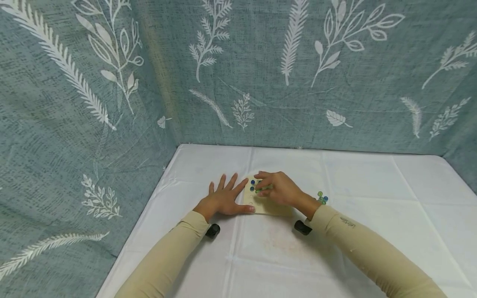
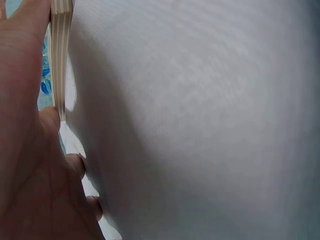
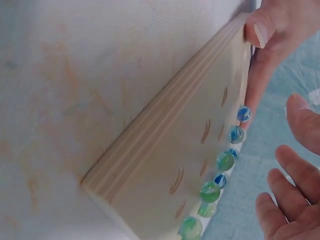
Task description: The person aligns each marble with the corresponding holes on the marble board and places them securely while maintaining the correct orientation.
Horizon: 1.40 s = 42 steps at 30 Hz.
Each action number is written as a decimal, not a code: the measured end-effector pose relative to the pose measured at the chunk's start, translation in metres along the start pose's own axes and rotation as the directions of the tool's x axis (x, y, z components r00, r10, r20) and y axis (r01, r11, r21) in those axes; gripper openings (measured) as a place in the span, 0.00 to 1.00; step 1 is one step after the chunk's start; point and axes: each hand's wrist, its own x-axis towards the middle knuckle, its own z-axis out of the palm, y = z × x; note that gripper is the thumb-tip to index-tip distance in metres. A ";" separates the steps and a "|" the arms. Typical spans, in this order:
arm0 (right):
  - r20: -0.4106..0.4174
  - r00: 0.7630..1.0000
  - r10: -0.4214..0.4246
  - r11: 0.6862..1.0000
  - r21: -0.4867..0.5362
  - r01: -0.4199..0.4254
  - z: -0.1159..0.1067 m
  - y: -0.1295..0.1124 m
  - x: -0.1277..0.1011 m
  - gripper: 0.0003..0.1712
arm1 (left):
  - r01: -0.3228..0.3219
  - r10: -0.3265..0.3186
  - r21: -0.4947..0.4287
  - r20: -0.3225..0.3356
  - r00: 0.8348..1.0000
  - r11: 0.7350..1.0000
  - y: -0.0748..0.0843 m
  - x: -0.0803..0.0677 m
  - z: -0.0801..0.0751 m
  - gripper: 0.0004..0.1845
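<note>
A pale wooden board [image 1: 273,209] with layered edges and shallow round hollows lies on the table. Blue marbles [image 3: 236,134] and green marbles [image 3: 210,191] sit in rows in its hollows, towards the far side. My left hand [image 1: 222,201] lies with spread fingers at the board's left side, its thumb on the near left corner. Over the marbles hovers my right hand [image 1: 280,188], fingers loosely bent. In the right wrist view its thumb and fingers [image 3: 295,172] stand apart, nothing visible between them. From the head, this hand hides part of the board.
On the white-covered table [image 1: 372,231], a small cluster of green and blue marbles [image 1: 322,199] lies right of the board, beside my right wrist. A teal curtain [image 1: 261,82] with white leaf patterns stands behind the table and along its left.
</note>
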 end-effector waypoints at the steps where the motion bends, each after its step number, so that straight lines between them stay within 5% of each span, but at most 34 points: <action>1: 0.002 1.000 -0.002 1.000 -0.004 0.002 0.001 0.000 0.001 0.11 | -0.001 0.001 0.003 0.000 1.000 1.000 0.000 0.000 0.000 0.58; 42: 0.024 0.999 -0.026 0.990 -0.137 0.029 0.021 -0.002 0.017 0.09 | -0.006 0.006 0.003 -0.002 1.000 1.000 0.001 0.000 0.000 0.58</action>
